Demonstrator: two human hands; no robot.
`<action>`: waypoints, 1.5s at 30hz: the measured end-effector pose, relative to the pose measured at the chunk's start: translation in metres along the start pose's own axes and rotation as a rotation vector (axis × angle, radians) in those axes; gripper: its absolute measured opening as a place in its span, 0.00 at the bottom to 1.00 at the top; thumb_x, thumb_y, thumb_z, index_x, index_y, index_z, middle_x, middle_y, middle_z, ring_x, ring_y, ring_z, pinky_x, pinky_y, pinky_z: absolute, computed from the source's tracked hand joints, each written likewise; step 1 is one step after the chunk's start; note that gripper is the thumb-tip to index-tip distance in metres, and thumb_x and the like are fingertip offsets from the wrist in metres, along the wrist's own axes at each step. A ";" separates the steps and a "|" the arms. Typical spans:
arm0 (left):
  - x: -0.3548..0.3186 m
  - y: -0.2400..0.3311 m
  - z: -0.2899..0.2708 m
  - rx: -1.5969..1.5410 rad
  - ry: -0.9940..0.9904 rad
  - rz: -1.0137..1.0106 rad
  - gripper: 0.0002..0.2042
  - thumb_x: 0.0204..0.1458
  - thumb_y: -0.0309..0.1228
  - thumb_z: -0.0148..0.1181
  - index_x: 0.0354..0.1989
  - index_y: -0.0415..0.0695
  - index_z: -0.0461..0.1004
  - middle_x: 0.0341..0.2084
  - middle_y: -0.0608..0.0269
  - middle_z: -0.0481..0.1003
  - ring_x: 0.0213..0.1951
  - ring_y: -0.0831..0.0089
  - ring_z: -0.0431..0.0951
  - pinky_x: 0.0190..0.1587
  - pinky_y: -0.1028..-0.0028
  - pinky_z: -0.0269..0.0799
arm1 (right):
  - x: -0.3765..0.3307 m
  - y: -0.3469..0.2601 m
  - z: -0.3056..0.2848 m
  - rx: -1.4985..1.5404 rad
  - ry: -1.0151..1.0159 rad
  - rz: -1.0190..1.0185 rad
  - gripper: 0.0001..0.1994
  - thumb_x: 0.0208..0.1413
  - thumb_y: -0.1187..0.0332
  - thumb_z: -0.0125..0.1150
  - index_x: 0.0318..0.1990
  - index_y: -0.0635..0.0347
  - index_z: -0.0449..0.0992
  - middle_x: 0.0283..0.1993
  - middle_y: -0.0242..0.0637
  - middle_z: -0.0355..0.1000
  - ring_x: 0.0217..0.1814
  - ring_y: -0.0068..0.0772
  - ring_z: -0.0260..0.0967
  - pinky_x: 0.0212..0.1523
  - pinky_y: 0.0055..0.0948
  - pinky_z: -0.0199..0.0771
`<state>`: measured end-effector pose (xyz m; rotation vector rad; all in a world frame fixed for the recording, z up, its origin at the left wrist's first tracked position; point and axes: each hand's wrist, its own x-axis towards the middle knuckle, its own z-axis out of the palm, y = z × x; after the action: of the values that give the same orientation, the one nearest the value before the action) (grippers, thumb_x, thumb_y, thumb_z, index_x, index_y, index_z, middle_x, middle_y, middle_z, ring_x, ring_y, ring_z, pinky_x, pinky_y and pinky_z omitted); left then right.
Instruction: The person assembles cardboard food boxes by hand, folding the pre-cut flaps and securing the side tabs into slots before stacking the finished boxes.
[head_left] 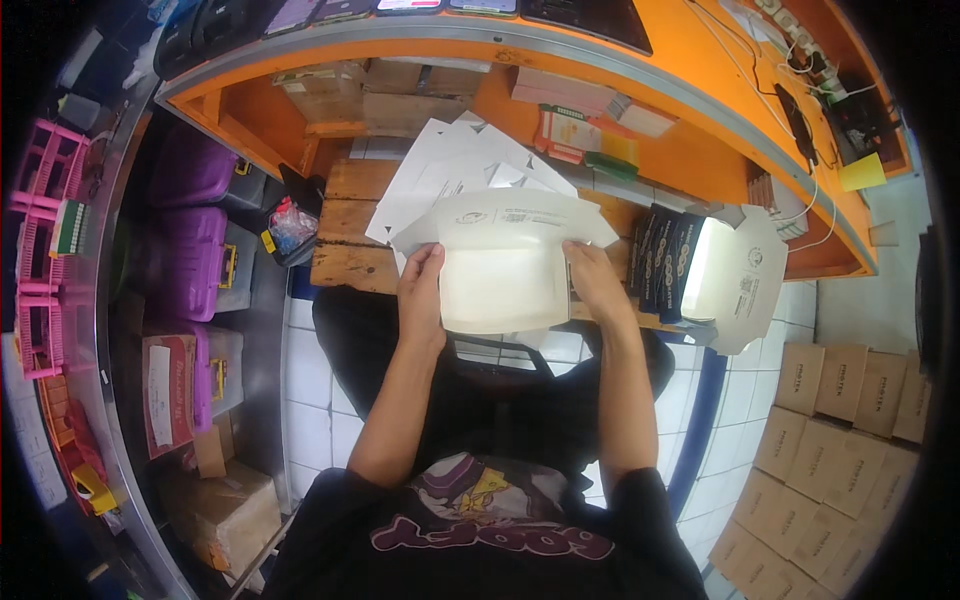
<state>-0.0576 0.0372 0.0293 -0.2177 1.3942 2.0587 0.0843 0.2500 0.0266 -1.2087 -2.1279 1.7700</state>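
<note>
Between my hands, above my lap, is a paper food box [505, 290] with a cream inside, its walls raised and its lid flap open on the far side. My left hand [422, 285] grips the left wall, thumb near the rim. On the opposite wall my right hand [592, 278] has its fingers closed; some fingers are hidden behind the card. Flat white box blanks [425, 170] lie in a loose pile just beyond, on a slatted wooden bench [350, 265]. To the right stands a row of nested dark-sided boxes [660, 255], ending in an open white box [738, 275].
An orange desk [720, 95] arches over the bench, with phones [410, 5] and a tablet [590, 20] on top. Purple-lidded bins [190, 265] line the left side. Brown cartons [825, 470] are stacked at the right. A small bin of plastic waste [292, 225] sits left of the bench.
</note>
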 end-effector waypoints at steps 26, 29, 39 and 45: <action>-0.051 0.026 -0.003 0.430 0.170 0.590 0.11 0.69 0.34 0.55 0.47 0.37 0.75 0.32 0.67 0.75 0.36 0.81 0.72 0.41 0.78 0.67 | -0.069 0.025 -0.121 -0.891 1.194 -0.375 0.13 0.64 0.68 0.60 0.55 0.54 0.81 0.47 0.36 0.83 0.51 0.40 0.80 0.75 0.57 0.49; -0.065 0.043 0.018 0.549 -0.070 0.547 0.11 0.66 0.33 0.60 0.46 0.36 0.75 0.36 0.64 0.77 0.39 0.80 0.74 0.44 0.78 0.70 | -0.091 -0.009 -0.074 -0.980 1.163 -0.693 0.10 0.63 0.71 0.61 0.50 0.52 0.82 0.47 0.32 0.82 0.52 0.34 0.79 0.75 0.57 0.51; -0.050 0.047 0.030 0.752 0.075 0.803 0.14 0.59 0.25 0.62 0.52 0.32 0.76 0.27 0.52 0.81 0.25 0.68 0.79 0.33 0.68 0.76 | -0.108 -0.036 0.012 -0.711 0.708 -1.304 0.17 0.63 0.57 0.65 0.56 0.48 0.78 0.62 0.38 0.73 0.71 0.43 0.64 0.75 0.60 0.50; -0.040 0.040 0.001 1.181 0.043 0.671 0.17 0.60 0.28 0.61 0.57 0.41 0.78 0.32 0.50 0.80 0.30 0.66 0.79 0.34 0.69 0.73 | -0.089 -0.044 0.012 0.326 0.195 -0.393 0.31 0.71 0.54 0.54 0.72 0.66 0.63 0.73 0.57 0.61 0.75 0.42 0.58 0.73 0.41 0.55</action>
<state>-0.0492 0.0128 0.0791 0.7901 2.6713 1.2751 0.1160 0.1848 0.0955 -0.7804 -1.7340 1.6593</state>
